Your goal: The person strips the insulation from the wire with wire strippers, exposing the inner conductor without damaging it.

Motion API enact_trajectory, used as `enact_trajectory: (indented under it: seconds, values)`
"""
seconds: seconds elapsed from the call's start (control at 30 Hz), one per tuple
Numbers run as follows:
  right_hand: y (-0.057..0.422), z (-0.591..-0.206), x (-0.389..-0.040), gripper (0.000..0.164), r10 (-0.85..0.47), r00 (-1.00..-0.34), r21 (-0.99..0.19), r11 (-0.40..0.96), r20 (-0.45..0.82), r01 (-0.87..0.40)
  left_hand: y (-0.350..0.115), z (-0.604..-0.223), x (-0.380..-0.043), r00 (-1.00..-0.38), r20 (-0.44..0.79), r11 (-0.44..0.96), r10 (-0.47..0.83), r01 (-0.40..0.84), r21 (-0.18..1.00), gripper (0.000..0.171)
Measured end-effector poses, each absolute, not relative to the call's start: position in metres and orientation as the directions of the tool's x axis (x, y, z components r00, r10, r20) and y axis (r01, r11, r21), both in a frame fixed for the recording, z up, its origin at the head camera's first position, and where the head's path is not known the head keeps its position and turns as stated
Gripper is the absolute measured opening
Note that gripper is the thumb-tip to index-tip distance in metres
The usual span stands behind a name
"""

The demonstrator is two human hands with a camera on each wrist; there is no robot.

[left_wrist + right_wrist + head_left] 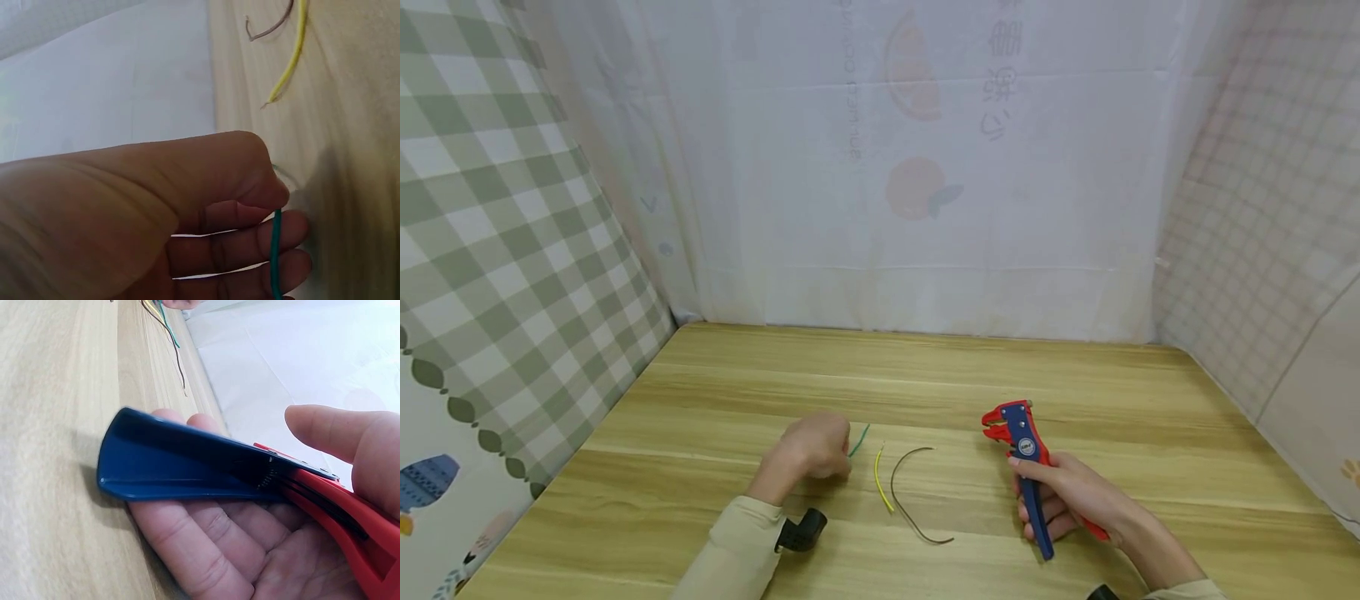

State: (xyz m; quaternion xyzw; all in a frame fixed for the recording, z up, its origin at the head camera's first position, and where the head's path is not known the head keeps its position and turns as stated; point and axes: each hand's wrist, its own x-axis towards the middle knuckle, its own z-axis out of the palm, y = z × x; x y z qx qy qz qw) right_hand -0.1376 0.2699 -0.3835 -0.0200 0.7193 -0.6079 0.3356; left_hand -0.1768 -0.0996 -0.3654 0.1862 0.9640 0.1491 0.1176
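Note:
My left hand (812,448) pinches a thin green wire (275,250) between thumb and fingers, low over the table. In the head view one end of that wire sticks out beyond the fingers. To its right lie a short yellow wire (877,479) and a longer, curved brown wire (903,510). My right hand (1075,496) holds a red and blue wire stripper (1022,433), its head pointing away from me. Fingers wrap under the handles; the blue handle (162,456) and red handle (350,525) stand spread apart in the right wrist view.
The wood-grain table (760,375) spans the lower half of the head view. A white printed sheet (775,208) hangs along its back edge. Green checked cloth (497,208) borders the left side, and a pale checked cloth (1262,208) the right.

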Motion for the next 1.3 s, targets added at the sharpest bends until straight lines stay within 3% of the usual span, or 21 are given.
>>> enact_trajectory:
  seconds: [0.4,0.67,1.1,1.3]
  values:
    - [0.271,-0.385,-0.137,0.047,-0.441,-0.776,-0.892,0.253,-0.452,0.375,-0.102,-0.358,-0.179,-0.888,-0.148,0.847,0.437,0.35,0.399,0.048]
    - [0.27,-0.384,-0.136,0.046,-0.454,-0.772,-0.895,0.25,-0.446,0.37,-0.107,-0.357,-0.182,-0.888,-0.079,0.836,0.452,0.391,0.385,0.015]
    - [0.267,-0.382,-0.132,0.04,-0.499,-0.777,-0.923,0.226,-0.384,0.311,-0.098,-0.342,-0.179,-0.804,0.011,0.729,0.595,0.545,0.413,0.017]
    - [0.262,-0.379,-0.129,0.036,-0.56,-0.769,-0.951,0.177,-0.309,0.253,-0.09,-0.333,-0.172,-0.778,0.023,0.67,0.627,0.554,0.495,0.018]
